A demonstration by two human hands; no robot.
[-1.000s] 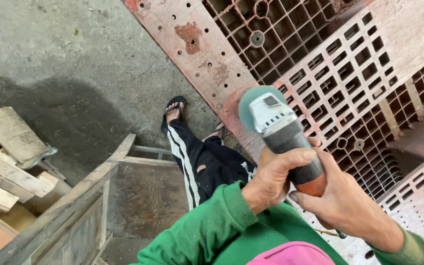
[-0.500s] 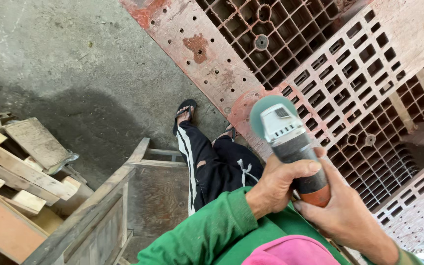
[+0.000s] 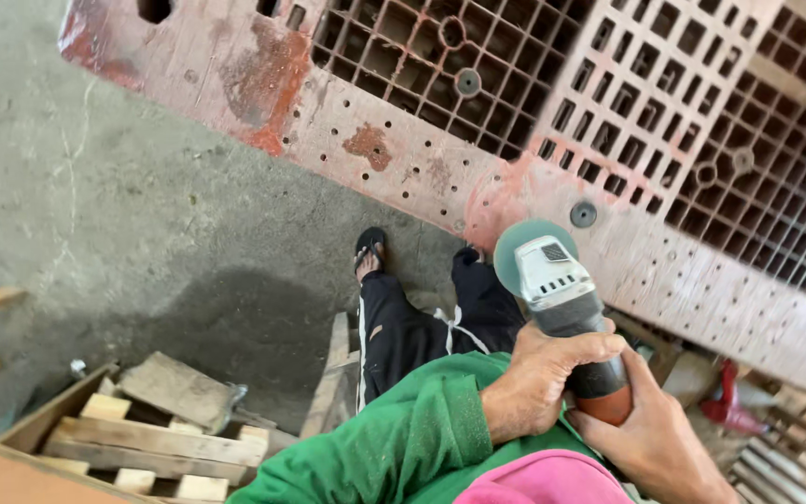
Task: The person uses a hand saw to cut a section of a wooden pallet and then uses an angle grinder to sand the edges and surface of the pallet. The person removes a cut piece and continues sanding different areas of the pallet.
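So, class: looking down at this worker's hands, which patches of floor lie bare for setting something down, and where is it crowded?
Bare patch: the grey concrete floor, bordered by the red perforated panel above, the wooden crate of planks below and the sandalled foot. Crowded: lower right, where both hands, left and right, grip the angle grinder beside red clutter.

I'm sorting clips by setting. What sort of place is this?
Probably a rough workshop or repair yard: both hands grip an angle grinder over a worn red metal grid panel, with a bare concrete floor and scrap wood.
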